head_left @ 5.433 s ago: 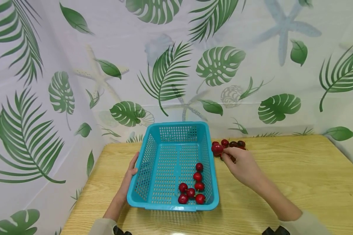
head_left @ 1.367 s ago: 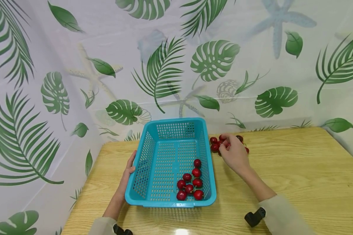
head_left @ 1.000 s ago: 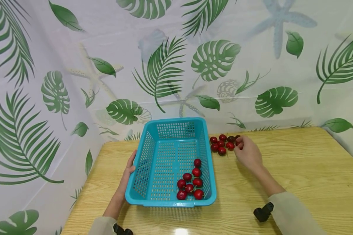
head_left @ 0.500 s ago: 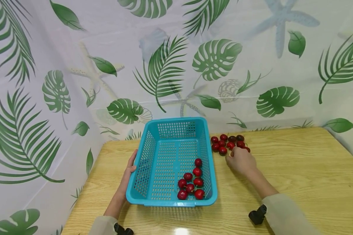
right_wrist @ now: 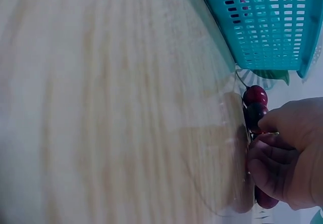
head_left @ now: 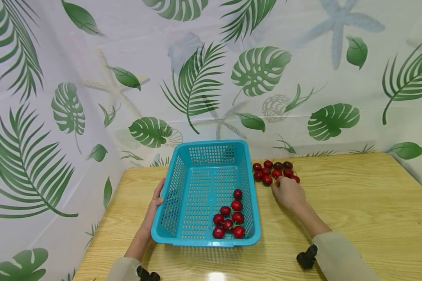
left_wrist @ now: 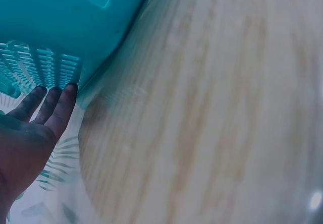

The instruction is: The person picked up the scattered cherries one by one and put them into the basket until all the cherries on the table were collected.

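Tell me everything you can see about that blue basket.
The blue basket looks plastic: rectangular, open-topped, with a solid rim and hole-pierced walls and floor. It sits mouth-up on the wood-grained table. Eight red cherries lie inside, gathered towards its near right corner. The person's left hand touches its left side, thumb at the rim.

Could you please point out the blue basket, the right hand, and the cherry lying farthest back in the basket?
Blue basket (head_left: pixel 198 191), head view: bare part of its floor.
Right hand (head_left: pixel 289 192), head view: back of the hand.
Farthest-back cherry (head_left: pixel 237 194), head view: middle of its visible side.
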The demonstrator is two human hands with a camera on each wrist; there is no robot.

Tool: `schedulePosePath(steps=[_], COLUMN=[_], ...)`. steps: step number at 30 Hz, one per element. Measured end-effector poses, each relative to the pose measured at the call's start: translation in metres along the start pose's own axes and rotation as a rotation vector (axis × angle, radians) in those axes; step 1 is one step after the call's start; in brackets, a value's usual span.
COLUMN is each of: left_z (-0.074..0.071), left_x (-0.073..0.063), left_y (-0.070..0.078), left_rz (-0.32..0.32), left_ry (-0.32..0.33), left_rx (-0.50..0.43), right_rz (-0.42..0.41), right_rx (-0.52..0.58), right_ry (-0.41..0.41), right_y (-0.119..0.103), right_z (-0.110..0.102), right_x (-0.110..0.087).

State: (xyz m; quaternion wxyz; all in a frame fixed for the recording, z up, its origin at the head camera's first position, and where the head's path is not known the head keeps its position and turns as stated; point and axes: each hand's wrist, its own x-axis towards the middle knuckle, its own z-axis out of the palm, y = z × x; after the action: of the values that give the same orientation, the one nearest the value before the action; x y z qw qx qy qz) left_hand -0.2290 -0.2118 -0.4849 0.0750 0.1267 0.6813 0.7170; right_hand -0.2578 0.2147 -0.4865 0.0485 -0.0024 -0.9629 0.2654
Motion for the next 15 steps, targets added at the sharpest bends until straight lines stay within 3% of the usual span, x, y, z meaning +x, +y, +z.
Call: schedulePosePath(steps=[15], left_z=[0.001], left_x=[-0.001], left_y=[0.002], left_rz=[0.022], left_ry=[-0.012], left_rx=[0.001], right_rz=[-0.035], right_rx=[0.026], right_ry=[0.044], right_y=[0.010], right_z=[-0.002], right_x=[-0.002])
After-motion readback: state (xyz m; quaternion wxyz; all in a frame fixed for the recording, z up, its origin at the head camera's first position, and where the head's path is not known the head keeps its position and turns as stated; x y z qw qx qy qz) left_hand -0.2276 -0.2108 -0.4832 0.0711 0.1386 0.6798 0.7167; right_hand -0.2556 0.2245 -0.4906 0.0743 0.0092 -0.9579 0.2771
